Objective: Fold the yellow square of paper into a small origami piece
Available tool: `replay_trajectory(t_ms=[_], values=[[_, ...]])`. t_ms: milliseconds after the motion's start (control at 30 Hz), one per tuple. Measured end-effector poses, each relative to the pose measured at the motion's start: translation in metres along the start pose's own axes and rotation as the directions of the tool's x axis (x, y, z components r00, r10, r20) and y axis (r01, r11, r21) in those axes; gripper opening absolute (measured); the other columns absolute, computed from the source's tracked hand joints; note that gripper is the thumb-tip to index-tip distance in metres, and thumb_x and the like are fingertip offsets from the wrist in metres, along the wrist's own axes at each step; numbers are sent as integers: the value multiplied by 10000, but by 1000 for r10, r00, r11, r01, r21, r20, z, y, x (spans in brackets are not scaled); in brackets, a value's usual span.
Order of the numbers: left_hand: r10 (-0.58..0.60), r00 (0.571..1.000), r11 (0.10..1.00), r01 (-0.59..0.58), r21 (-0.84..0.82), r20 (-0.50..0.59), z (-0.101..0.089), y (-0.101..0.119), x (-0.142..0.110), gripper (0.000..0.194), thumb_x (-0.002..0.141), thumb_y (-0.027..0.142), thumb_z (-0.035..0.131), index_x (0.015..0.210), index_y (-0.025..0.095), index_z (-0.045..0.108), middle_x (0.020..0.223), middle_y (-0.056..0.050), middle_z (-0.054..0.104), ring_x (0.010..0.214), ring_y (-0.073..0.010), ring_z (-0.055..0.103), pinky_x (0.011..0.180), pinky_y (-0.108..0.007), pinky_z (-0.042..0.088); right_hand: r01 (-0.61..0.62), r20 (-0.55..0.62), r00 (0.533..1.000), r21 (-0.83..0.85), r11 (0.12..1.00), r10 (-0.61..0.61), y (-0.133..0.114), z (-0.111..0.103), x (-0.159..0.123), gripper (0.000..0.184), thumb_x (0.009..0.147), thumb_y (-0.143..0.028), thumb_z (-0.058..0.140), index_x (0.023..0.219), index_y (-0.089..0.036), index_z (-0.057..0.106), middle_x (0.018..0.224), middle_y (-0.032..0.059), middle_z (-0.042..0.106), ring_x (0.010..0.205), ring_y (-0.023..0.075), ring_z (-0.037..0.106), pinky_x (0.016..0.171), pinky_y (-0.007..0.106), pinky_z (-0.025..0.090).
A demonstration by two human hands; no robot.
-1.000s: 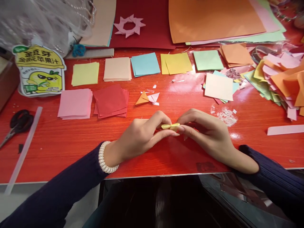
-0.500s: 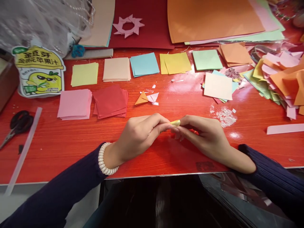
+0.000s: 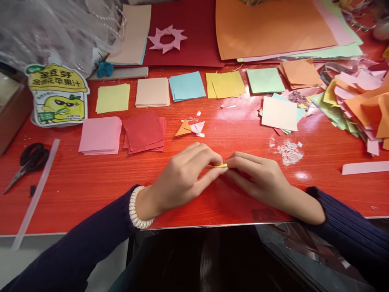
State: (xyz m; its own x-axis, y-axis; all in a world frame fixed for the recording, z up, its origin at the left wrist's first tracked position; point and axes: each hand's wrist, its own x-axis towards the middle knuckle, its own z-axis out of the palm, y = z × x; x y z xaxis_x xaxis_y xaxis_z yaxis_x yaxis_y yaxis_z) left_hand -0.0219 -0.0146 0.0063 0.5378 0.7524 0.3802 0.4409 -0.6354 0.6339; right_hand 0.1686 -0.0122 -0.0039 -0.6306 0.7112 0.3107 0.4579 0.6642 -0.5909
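Note:
A small folded yellow paper piece (image 3: 219, 165) is pinched between both hands, low over the red table (image 3: 75, 182). My left hand (image 3: 185, 174), with a white beaded bracelet at the wrist, closes thumb and fingers on its left end. My right hand (image 3: 258, 178) pinches the right end with fingertips pressed together. Only a thin yellow edge of the paper shows between the fingertips. Just beyond the hands lie a folded orange triangle (image 3: 182, 129) and a small pink folded piece (image 3: 198, 127).
Stacks of small paper squares lie in rows: pink (image 3: 100, 135), red (image 3: 145, 132), yellow (image 3: 112, 98), beige (image 3: 152, 92), blue (image 3: 187, 86), green (image 3: 265, 80), orange (image 3: 300, 74). Scissors (image 3: 28, 159) and a plastic strip (image 3: 36, 192) sit left. A juice pouch (image 3: 57, 95), pink paper star (image 3: 166, 38), large sheets (image 3: 273, 26) and scrap pile (image 3: 358, 101) ring the back and right.
The yellow piece has been pressed flatter and lowered toward the table; both hands stay pinched on it, fingers now closer together. The view shifted slightly.

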Motion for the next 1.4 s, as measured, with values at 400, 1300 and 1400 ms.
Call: replay_trajectory(t_ms=[400, 1300, 1400], values=[[23, 999, 999, -21, -50, 34, 0, 2, -2, 111, 857, 182, 506, 754, 142, 501, 687, -5, 516, 638, -94, 455, 601, -213, 403, 56, 51, 997, -18, 998, -55, -3, -1, 0, 186, 866, -153, 449, 684, -194, 455, 574, -25, 417, 472, 81, 351, 438, 216, 290], [-451, 886, 724, 436, -534, 112, -4, -5, 3, 216, 860, 309, 503, 990, 163, 595, 810, -27, 669, 740, -113, 657, 703, -212, 549, -488, 228, 843, 706, 513, 488, -5, -10, 12, 180, 835, -326, 539, 786, -155, 565, 654, 10, 629, 567, 101, 596, 561, 233, 497], [-442, 892, 757, 429, -493, 98, -4, -5, 3, 243, 856, 318, 509, 1029, 162, 574, 890, -43, 682, 793, -123, 664, 730, -209, 548, -476, 207, 834, 739, 477, 511, -3, -9, 13, 168, 836, -318, 542, 782, -160, 566, 654, 4, 632, 561, 96, 598, 555, 222, 496]])
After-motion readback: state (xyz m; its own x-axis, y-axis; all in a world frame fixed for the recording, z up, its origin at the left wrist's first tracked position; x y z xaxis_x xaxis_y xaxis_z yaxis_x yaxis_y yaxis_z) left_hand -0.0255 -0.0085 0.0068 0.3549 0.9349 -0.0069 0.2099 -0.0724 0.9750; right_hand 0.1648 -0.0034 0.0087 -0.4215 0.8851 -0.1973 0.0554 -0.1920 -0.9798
